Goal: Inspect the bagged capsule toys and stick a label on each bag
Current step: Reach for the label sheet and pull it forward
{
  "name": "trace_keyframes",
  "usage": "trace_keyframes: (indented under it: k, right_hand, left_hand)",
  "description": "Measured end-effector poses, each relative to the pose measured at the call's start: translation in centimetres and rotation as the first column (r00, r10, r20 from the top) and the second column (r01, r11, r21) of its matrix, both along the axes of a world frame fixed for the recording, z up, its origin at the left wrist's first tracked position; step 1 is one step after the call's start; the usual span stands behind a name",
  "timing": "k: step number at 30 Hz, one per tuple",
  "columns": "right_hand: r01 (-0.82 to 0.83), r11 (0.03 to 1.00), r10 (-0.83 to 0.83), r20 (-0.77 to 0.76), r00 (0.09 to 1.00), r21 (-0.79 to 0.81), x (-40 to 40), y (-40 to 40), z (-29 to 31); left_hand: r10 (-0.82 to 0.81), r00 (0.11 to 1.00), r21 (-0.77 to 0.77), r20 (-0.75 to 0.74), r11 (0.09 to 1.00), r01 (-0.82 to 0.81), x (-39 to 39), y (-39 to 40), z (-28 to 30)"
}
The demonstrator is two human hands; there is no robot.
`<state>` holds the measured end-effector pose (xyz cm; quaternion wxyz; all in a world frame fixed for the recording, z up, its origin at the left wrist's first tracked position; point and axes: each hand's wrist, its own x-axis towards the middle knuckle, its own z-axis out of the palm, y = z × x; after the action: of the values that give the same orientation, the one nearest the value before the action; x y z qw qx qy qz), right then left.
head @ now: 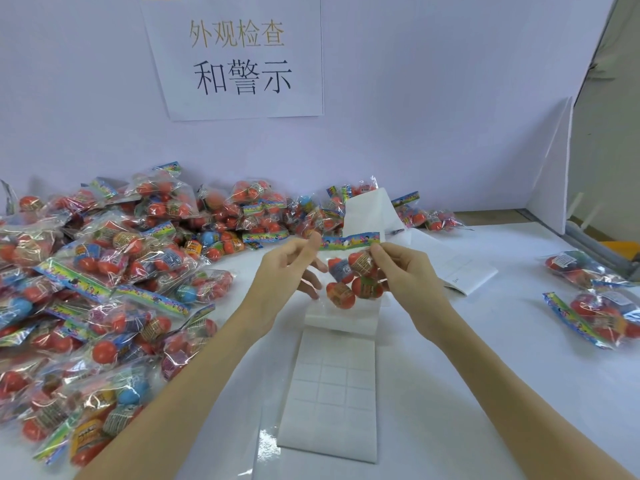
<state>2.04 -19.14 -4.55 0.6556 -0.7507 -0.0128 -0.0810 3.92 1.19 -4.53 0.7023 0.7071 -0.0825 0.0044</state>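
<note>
I hold one clear bag of capsule toys (353, 275) up above the table, with red capsules inside and a colourful header strip on top. My left hand (287, 268) pinches the left end of the header strip. My right hand (405, 268) grips the bag's right side near the top. Below the bag lies a long white strip of label sheet (332, 386) with a grid of blank labels, running away from me under the bag and curling up behind it.
A big heap of bagged capsule toys (114, 278) covers the left side and back of the table. Two separate bags (602, 299) lie at the right. A white paper sheet (464, 271) rests right of centre. A printed sign (239, 57) hangs on the back wall.
</note>
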Motion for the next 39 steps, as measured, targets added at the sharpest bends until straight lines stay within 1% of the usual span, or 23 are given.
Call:
trace_keyframes:
  k: [1,2,3,5,7,9,12,14,17,20,25,27,30,31,32,33,35,37,39]
  right_hand:
    - [0.0,0.999,0.001,0.017,1.0,-0.053,-0.1,0.1,-0.1]
    - [-0.019,0.997,0.021,0.022,1.0,-0.073,-0.1,0.2,-0.1]
    - [-0.063,0.997,0.064,0.01,0.998,-0.051,-0.2,0.3,-0.1]
    - [-0.185,0.982,0.187,-0.046,0.981,0.047,-0.4,0.3,0.1]
    - [-0.251,0.966,0.256,-0.077,0.964,0.063,-0.5,0.4,0.2]
    - [-0.253,0.966,0.257,-0.067,0.964,0.059,-0.5,0.5,0.1]
    - [-0.211,0.974,0.213,-0.015,0.977,0.088,-0.5,0.1,0.0]
    - [-0.17,0.979,0.171,-0.002,0.985,0.112,-0.4,-0.3,0.2]
    - [-0.179,0.97,0.189,-0.045,0.981,0.166,-0.4,-0.1,0.5]
    - [-0.24,0.963,0.252,-0.095,0.963,0.125,-0.7,0.6,0.4]
    - [-0.234,0.96,0.246,-0.062,0.967,0.151,-0.5,0.6,-0.1]
    - [-0.223,0.962,0.233,-0.055,0.971,0.156,-0.4,0.6,0.0]
    - [-0.189,0.967,0.198,-0.037,0.979,0.171,-0.3,0.8,-0.2]
    - [-0.169,0.972,0.176,-0.026,0.984,0.165,-0.3,0.9,-0.2]
    - [-0.143,0.978,0.146,-0.012,0.989,0.151,-0.3,0.9,-0.2]
    - [-0.111,0.985,0.111,0.005,0.994,0.132,-0.3,0.8,-0.1]
    - [-0.072,0.991,0.07,0.019,0.997,0.117,-0.3,0.6,0.0]
    - [-0.084,0.983,0.086,-0.006,0.996,0.162,-0.4,0.4,0.1]
    - [-0.102,0.978,0.109,-0.029,0.994,0.183,-0.4,0.5,0.1]
  left_hand:
    - [-0.002,1.0,0.037,0.001,0.999,0.002,0.0,-0.3,-0.2]
    - [0.014,1.0,0.07,0.023,0.997,-0.016,0.0,-0.4,-0.4]
    - [0.045,0.997,0.085,0.056,0.995,-0.05,0.0,-0.5,-0.6]
    - [0.103,0.989,0.054,0.11,0.993,-0.11,0.1,-0.3,-0.8]
    - [0.147,0.98,0.015,0.135,0.988,-0.151,0.2,-0.1,-0.7]
    - [0.216,0.969,-0.014,0.118,0.976,-0.216,0.4,0.1,-0.5]
    - [0.344,0.938,-0.127,0.042,0.933,-0.336,0.9,1.0,-0.5]
    - [0.385,0.922,-0.128,0.037,0.917,-0.378,1.2,1.9,-0.4]
    - [0.356,0.934,-0.132,0.036,0.928,-0.349,1.1,2.2,-0.3]
    - [0.282,0.958,-0.128,0.042,0.953,-0.275,0.8,1.4,-0.3]
    - [0.19,0.979,-0.123,0.073,0.976,-0.18,0.2,0.4,0.1]
    - [0.198,0.979,-0.161,0.058,0.969,-0.186,0.0,0.3,0.2]
    - [0.198,0.98,-0.269,-0.007,0.944,-0.193,-0.4,-0.3,0.1]
    - [0.2,0.98,-0.283,-0.019,0.939,-0.197,-0.5,-0.5,0.0]
    - [0.222,0.975,-0.255,-0.011,0.942,-0.217,-0.6,-0.7,-0.2]
    - [0.263,0.965,-0.192,0.016,0.948,-0.255,-0.5,-0.7,-0.3]
    - [0.303,0.948,-0.075,0.1,0.952,-0.297,-0.5,-0.8,-0.3]
    - [0.209,0.963,-0.027,0.169,0.978,-0.208,-0.6,-1.0,-0.3]
    - [0.099,0.977,-0.022,0.19,0.995,-0.096,-0.9,-1.3,-0.5]
